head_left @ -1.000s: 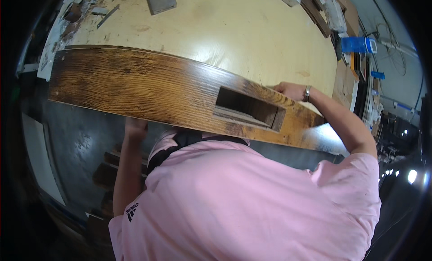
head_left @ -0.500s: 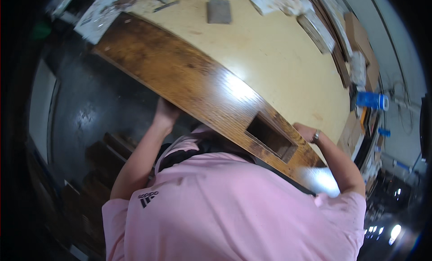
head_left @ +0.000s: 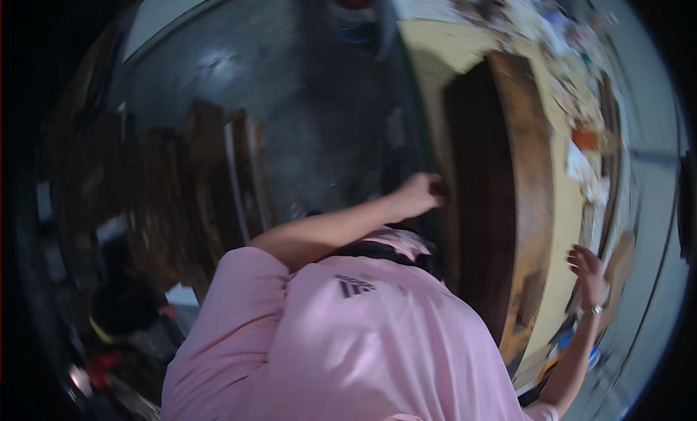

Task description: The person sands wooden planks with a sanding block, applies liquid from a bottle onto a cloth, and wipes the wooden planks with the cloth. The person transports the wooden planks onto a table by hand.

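Dim workshop floor, pale workbench (head_left: 435, 58): left hand (head_left: 420, 194) clamped on wooden plank (head_left: 501, 196) edge to steady it; right hand (head_left: 587, 270) spread open alongside.

Blurred orange package (head_left: 585, 139) among pale papers (head_left: 581, 167) (far bench edge)

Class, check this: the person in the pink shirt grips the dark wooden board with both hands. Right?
Not quite. In the head view only the left hand grips the dark wooden board; the right hand is open beside it, fingers spread. The pink shirt is right.
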### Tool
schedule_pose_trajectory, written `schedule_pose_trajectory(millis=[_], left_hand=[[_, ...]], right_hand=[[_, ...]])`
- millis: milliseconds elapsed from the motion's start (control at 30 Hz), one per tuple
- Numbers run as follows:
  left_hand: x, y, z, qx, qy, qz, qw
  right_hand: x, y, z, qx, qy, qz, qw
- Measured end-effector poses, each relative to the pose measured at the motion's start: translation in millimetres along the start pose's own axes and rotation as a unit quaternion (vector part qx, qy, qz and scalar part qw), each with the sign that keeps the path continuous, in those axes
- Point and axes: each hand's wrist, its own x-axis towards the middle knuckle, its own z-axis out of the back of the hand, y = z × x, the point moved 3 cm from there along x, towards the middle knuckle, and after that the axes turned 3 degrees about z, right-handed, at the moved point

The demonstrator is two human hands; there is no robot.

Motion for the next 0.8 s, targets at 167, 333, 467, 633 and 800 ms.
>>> schedule_pose_trajectory(millis=[167,333,467,633,800], left_hand=[[-48,52,59,-0.029,-0.025,0.032,0.999],[-139,172,159,-0.176,-0.259,0.105,0.944],[-237,303,231,-0.074,-0.452,0.186,0.869],[-339,398,263,0.001,-0.5,0.336,0.798],[-349,455,281,0.06,-0.432,0.452,0.778]], right_hand=[[27,161,3,-0.015,-0.04,0.269,0.962],[-12,316,-157,-0.073,0.152,0.398,0.902],[-20,326,-324,-0.152,0.361,0.263,0.882],[-5,235,-540,-0.213,0.533,0.165,0.802],[16,114,-694,-0.344,0.444,0.289,0.775]])
